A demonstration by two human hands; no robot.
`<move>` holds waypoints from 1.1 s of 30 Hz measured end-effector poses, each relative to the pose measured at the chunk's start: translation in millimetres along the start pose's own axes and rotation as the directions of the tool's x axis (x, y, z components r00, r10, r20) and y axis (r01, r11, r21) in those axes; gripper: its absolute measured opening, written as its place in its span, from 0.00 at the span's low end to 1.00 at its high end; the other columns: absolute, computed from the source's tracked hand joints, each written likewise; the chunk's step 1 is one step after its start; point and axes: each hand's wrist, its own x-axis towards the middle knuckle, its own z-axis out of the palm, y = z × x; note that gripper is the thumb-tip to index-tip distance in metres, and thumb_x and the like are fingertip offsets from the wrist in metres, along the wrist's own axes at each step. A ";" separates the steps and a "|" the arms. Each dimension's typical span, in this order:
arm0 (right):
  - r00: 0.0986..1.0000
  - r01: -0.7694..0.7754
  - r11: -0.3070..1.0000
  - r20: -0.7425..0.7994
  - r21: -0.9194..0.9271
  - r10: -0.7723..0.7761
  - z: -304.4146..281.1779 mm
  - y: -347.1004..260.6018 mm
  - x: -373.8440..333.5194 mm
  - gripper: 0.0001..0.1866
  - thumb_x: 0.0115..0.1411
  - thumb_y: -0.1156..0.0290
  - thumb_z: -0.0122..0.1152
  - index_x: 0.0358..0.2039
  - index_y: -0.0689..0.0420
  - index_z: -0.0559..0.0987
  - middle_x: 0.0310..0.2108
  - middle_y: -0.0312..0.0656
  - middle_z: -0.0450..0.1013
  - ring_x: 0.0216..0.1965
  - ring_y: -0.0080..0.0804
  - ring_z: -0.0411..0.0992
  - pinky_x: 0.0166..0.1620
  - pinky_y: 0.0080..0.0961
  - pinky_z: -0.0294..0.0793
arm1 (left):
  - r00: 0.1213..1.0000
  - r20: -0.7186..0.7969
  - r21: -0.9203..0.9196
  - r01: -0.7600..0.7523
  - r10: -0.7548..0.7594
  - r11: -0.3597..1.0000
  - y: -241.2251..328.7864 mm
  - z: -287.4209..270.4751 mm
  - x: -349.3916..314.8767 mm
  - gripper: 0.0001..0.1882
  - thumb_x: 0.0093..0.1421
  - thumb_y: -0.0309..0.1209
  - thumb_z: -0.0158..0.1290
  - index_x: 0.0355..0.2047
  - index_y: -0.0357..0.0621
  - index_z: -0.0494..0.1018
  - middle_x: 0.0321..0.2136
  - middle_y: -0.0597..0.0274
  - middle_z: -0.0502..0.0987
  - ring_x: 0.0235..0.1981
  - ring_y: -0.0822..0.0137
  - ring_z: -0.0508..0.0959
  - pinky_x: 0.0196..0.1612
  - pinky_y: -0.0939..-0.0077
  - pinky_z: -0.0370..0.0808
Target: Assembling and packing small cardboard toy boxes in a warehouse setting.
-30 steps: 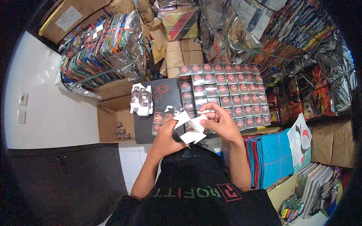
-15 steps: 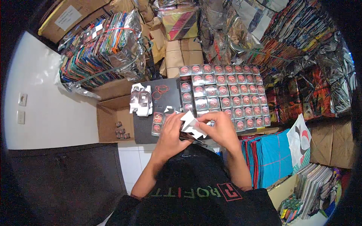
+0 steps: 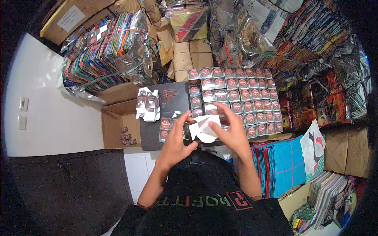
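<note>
Across the dark table (image 3: 179, 101) from me, one carton (image 3: 206, 131) with white card flaps sits between two hands: the left (image 3: 175, 139) clamps its sides; the right (image 3: 234, 131) rests a thumb on it, but whether it pinches I can't tell. Eight shiny, square boxes (image 3: 240, 73) form the far row.
</note>
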 end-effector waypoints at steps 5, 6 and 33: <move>0.989 -0.148 0.932 0.069 0.331 0.133 -2.4 0.8 1.4 0.24 0.64 0.80 0.64 0.60 0.61 0.73 0.40 0.41 0.80 0.38 0.19 0.76 0.42 0.20 0.77 | 0.989 -0.147 -0.187 -0.025 -0.003 0.982 -6.0 4.6 2.5 0.63 0.42 0.24 0.73 0.75 0.42 0.47 0.58 0.45 0.72 0.61 0.50 0.74 0.67 0.59 0.68; 0.981 -0.189 0.899 0.109 0.394 0.158 -3.5 2.3 1.8 0.22 0.63 0.80 0.66 0.58 0.62 0.73 0.39 0.39 0.80 0.38 0.19 0.77 0.41 0.19 0.77 | 0.986 -0.158 -0.218 0.021 -0.056 0.976 -0.7 6.7 2.7 0.63 0.40 0.26 0.75 0.74 0.40 0.50 0.59 0.43 0.73 0.63 0.47 0.74 0.67 0.58 0.68; 0.981 0.006 0.989 0.193 -0.149 0.023 -21.3 -11.4 4.8 0.14 0.57 0.64 0.71 0.39 0.60 0.88 0.34 0.51 0.84 0.35 0.38 0.84 0.41 0.32 0.79 | 0.972 -0.104 0.185 -0.187 0.208 0.965 0.0 11.8 -1.4 0.36 0.48 0.26 0.69 0.58 0.36 0.70 0.57 0.45 0.75 0.60 0.43 0.75 0.64 0.54 0.71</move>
